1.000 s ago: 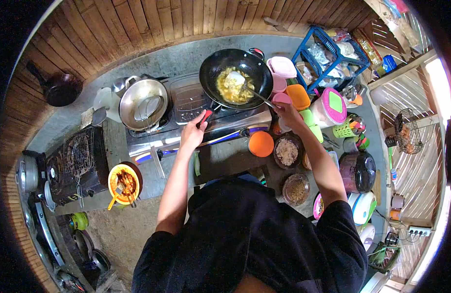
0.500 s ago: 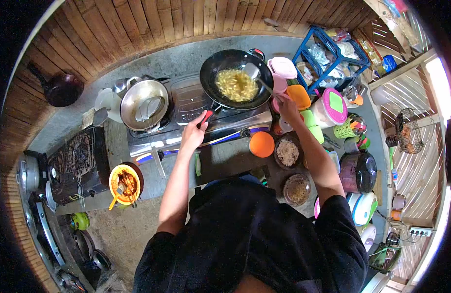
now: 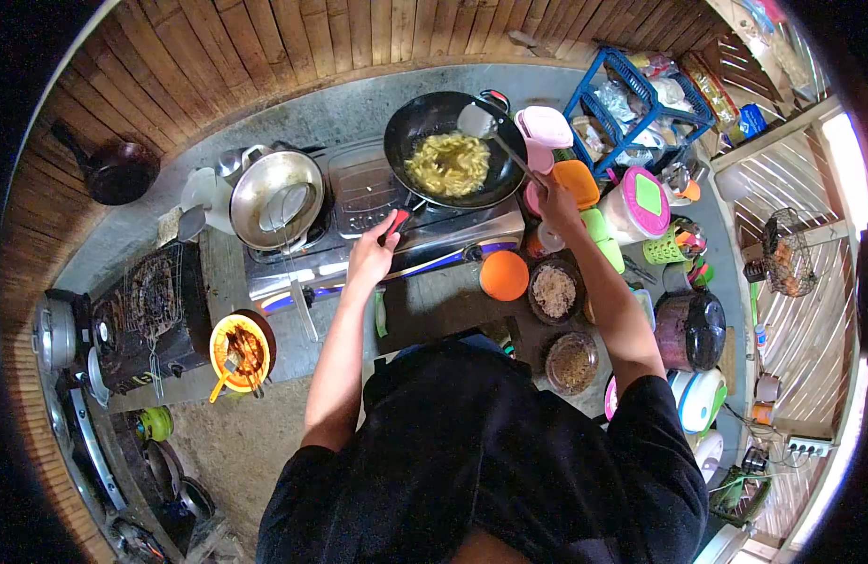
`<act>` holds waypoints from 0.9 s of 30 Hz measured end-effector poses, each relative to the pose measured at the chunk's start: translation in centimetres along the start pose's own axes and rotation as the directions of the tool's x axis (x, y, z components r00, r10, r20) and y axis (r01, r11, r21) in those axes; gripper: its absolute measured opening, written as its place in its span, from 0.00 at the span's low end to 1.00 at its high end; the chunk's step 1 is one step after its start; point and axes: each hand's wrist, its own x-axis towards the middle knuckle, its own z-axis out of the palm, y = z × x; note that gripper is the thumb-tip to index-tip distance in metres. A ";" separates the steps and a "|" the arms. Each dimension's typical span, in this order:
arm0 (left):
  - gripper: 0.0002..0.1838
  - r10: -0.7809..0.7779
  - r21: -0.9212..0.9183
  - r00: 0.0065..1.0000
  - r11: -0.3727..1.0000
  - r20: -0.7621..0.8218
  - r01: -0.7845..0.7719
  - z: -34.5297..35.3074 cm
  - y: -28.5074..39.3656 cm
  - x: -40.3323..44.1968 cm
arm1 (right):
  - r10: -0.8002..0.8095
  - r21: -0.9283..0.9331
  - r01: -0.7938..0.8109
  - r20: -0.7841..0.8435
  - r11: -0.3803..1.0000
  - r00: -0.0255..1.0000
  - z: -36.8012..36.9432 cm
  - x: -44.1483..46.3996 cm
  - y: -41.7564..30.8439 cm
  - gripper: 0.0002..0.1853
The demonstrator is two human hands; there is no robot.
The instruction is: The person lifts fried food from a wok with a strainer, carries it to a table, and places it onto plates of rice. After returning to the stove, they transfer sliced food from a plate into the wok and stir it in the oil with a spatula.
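Note:
A black wok (image 3: 406, 141) sits on the right burner of the stove (image 3: 359, 193), with yellowish pieces of food (image 3: 449, 164) in its middle. My left hand (image 3: 372, 256) is closed around the wok's red and black handle (image 3: 397, 224). In my right hand (image 3: 558, 202) is the handle of a metal spatula (image 3: 477, 120), whose blade is over the wok's upper right part, apart from the food. On the left burner stands a metal pan (image 3: 250, 193) with a wire strainer (image 3: 285, 207) lying across it.
Right of the stove are an orange bowl (image 3: 503, 275), a bowl of pale shreds (image 3: 554, 291), coloured lidded tubs (image 3: 575, 184) and a blue rack (image 3: 629, 141). A yellow-orange bowl (image 3: 219, 350) with sauce stands left, near a blackened grill (image 3: 152, 301).
The spatula has come up out of the food toward the wok's upper right edge, and my right hand has shifted slightly. The food has moved a little left. My left hand keeps its hold.

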 end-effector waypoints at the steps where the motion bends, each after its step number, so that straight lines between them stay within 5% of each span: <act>1: 0.24 0.000 0.000 1.000 1.000 0.000 0.000 0.1 -0.2 0.0 | 0.000 0.000 0.000 0.000 1.000 1.000 0.0 0.3 0.0 0.16; 4: 0.24 0.090 -0.022 0.995 0.996 -0.049 -0.091 0.3 -0.4 0.1 | 0.101 -0.114 -0.096 0.038 0.989 0.994 1.2 1.2 1.2 0.16; 7: 0.25 -0.030 -0.037 0.999 0.999 0.033 0.031 -0.5 0.9 -0.1 | 0.066 -0.181 -0.051 0.078 0.982 0.995 3.0 1.2 2.3 0.18; 10: 0.25 -0.063 -0.023 0.997 0.998 0.046 0.065 -0.6 1.2 -0.3 | -0.165 0.014 0.165 0.039 0.986 0.986 3.8 1.0 1.8 0.18; 11: 0.25 -0.034 -0.034 0.999 0.999 0.035 0.036 -0.5 1.0 -0.2 | 0.109 0.247 -0.181 0.279 0.952 0.954 3.5 1.2 1.3 0.15; 12: 0.25 -0.006 -0.046 1.000 0.999 0.025 0.007 -0.4 0.8 -0.1 | 0.289 0.363 -0.536 0.549 0.763 0.784 3.2 1.3 0.8 0.13; 13: 0.25 -0.007 -0.045 1.000 0.999 0.026 0.008 -0.3 0.5 -0.1 | 0.290 0.363 -0.537 0.550 0.762 0.783 2.8 1.1 0.2 0.13; 16: 0.25 -0.018 -0.057 0.999 0.998 0.047 0.021 -0.2 0.2 0.1 | 0.203 0.520 -0.488 0.510 0.701 0.836 2.1 0.2 -0.7 0.14; 18: 0.24 0.024 -0.028 1.000 0.999 -0.013 -0.024 0.1 -0.3 0.2 | 0.150 0.275 -0.239 0.308 0.931 0.939 2.0 0.0 -0.5 0.14; 19: 0.24 0.023 -0.028 1.000 0.999 -0.011 -0.023 0.3 -0.5 0.2 | 0.152 0.274 -0.241 0.309 0.931 0.939 1.8 -0.2 -0.3 0.14; 21: 0.24 -0.001 0.005 1.000 1.000 -0.006 0.001 0.0 0.0 0.1 | -0.088 0.016 0.087 0.029 0.996 0.996 0.8 -0.4 -0.4 0.16; 27: 0.24 0.023 -0.015 1.000 1.000 -0.020 -0.024 0.6 -1.0 0.5 | -0.021 -0.210 0.015 -0.025 0.978 0.999 -1.1 -1.0 0.8 0.17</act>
